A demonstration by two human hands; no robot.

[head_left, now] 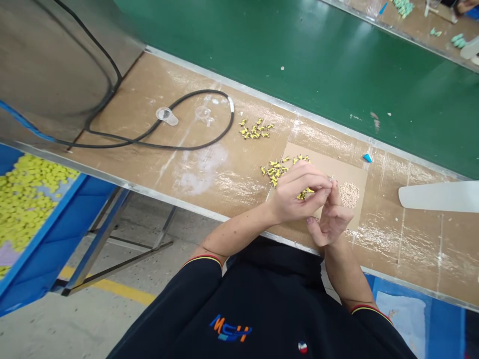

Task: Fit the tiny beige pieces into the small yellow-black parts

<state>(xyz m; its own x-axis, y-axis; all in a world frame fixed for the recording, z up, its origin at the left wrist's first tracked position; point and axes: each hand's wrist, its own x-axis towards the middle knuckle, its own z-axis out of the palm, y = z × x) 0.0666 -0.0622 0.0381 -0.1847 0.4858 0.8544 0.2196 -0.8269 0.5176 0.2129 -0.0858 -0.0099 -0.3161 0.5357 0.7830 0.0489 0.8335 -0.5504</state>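
Note:
My left hand (301,192) pinches a tiny pale part (331,178) at its fingertips, too small to name. My right hand (330,218) rises just below it, fingertips close to the left fingers. Under my hands lies a cardboard sheet (339,169), holding a scatter of small yellow-and-black parts (275,170) and a heap of beige granules (349,194). Some yellow parts are hidden behind my left hand. A second cluster of yellow parts (255,128) lies on the tan bench top (202,172), beyond the cardboard.
A black cable (160,145) loops over the bench beside two clear suction cups (166,116). A green conveyor belt (299,50) runs along the far side. A white blade-shaped piece (439,196) lies at right, and a blue bin (48,224) of yellow-green parts stands at left.

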